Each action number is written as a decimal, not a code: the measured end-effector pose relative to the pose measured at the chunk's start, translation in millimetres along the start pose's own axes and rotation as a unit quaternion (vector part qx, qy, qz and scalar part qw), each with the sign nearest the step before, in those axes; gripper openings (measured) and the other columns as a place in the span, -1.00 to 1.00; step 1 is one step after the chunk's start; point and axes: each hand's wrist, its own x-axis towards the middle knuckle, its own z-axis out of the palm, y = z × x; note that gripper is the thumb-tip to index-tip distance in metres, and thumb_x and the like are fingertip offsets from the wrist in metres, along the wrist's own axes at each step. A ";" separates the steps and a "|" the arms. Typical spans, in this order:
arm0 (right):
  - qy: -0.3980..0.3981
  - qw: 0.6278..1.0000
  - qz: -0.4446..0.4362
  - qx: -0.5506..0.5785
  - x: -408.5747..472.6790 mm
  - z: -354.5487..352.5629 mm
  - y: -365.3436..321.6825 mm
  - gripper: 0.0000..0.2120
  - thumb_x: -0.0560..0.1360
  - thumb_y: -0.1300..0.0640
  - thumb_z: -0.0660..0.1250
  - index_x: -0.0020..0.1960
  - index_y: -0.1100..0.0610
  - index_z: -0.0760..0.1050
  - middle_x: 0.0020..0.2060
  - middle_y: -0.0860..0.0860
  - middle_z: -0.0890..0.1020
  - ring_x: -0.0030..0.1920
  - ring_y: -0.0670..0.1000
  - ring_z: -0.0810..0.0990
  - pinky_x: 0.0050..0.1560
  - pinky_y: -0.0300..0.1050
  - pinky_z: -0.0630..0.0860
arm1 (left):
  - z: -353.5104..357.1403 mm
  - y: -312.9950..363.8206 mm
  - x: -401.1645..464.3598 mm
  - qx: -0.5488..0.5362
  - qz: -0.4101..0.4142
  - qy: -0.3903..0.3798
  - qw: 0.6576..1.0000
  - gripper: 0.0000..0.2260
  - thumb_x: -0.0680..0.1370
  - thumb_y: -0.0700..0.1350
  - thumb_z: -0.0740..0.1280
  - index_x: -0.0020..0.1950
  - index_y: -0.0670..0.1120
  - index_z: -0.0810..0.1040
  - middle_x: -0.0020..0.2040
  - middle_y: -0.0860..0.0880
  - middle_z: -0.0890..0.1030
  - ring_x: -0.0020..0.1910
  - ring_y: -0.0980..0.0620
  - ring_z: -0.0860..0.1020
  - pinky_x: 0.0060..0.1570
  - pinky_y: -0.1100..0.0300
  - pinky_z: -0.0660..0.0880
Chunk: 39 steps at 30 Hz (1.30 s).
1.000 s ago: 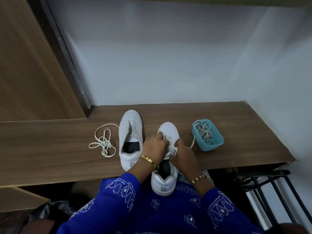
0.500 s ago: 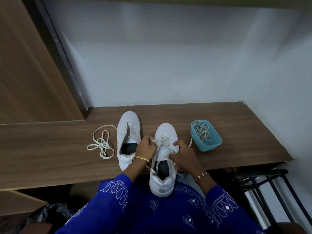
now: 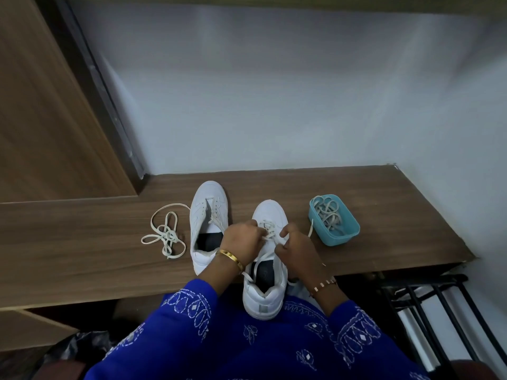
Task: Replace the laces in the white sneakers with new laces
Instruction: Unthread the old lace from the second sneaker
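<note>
Wooden shelf (image 3: 370,204) bearing a loose lace (image 3: 164,234), two white sneakers (image 3: 208,215) (image 3: 270,215), and a blue tub (image 3: 343,237) of laces.

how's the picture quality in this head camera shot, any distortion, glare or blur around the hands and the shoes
Head view: wide-angle bending curves the brown wooden shelf edges and wall corners; soft, dim lighting, no harsh glare, a pale sheen on the grey wall; left hand and right hand on the near white sneaker look slightly soft, lace detail hard to resolve.

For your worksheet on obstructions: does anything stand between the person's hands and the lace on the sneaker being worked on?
Nothing visible does. The left hand and right hand already pinch the lace over the right sneaker.
</note>
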 end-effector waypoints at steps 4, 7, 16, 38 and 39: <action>0.013 1.000 -0.023 -0.014 -1.1 2.4 0.8 -0.78 0.44 0.33 0.21 -0.04 0.12 0.21 -0.41 -0.07 0.33 -0.29 0.05 0.42 -0.45 -0.32 0.19 | 3.0 -1.6 -1.4 -0.047 -0.008 0.025 0.999 -0.78 0.54 -0.09 0.23 0.10 -0.05 0.61 0.01 -0.06 0.60 0.01 -0.11 0.56 -0.12 0.17 0.41; 0.030 1.000 -0.007 -0.001 -1.8 5.3 3.9 -0.79 0.43 0.36 0.18 -0.07 0.12 0.22 -0.40 -0.04 0.37 -0.29 0.08 0.46 -0.42 -0.25 0.31 | 5.1 -4.1 0.9 -0.342 -0.163 0.074 0.923 -0.86 0.52 -0.21 0.28 -0.15 -0.19 0.61 -0.20 -0.07 0.62 -0.16 -0.06 0.55 -0.13 0.17 0.47; 0.006 1.000 -0.001 -0.008 0.7 0.9 1.0 -0.78 0.44 0.34 0.19 -0.04 0.11 0.22 -0.38 -0.06 0.35 -0.19 0.17 0.55 -0.29 -0.13 0.39 | -8.6 -13.1 2.2 -0.580 -0.256 0.065 0.771 -0.69 0.57 -0.13 0.24 -0.38 -0.11 0.46 -0.47 -0.06 0.48 -0.41 -0.02 0.47 -0.34 0.30 0.43; -0.008 1.000 0.004 -0.018 -2.6 0.8 1.5 -0.69 0.48 0.29 0.16 0.22 0.19 0.36 -0.21 0.14 0.54 -0.16 0.13 0.54 -0.22 -0.12 0.40 | -28.9 -23.0 -0.5 -0.718 -0.325 0.131 0.601 -0.84 0.64 -0.19 0.03 -0.05 -0.18 0.36 -0.53 -0.06 0.50 -0.64 0.05 0.48 -0.48 0.21 0.49; -0.011 1.000 0.001 -0.025 -2.3 0.5 1.0 -0.67 0.48 0.28 0.16 0.25 0.18 0.35 -0.18 0.16 0.56 -0.13 0.14 0.55 -0.23 -0.14 0.38 | -26.1 -24.7 -0.6 -0.652 -0.302 0.118 0.685 -0.86 0.64 -0.19 0.06 -0.03 -0.20 0.36 -0.57 -0.03 0.47 -0.64 0.04 0.45 -0.49 0.22 0.45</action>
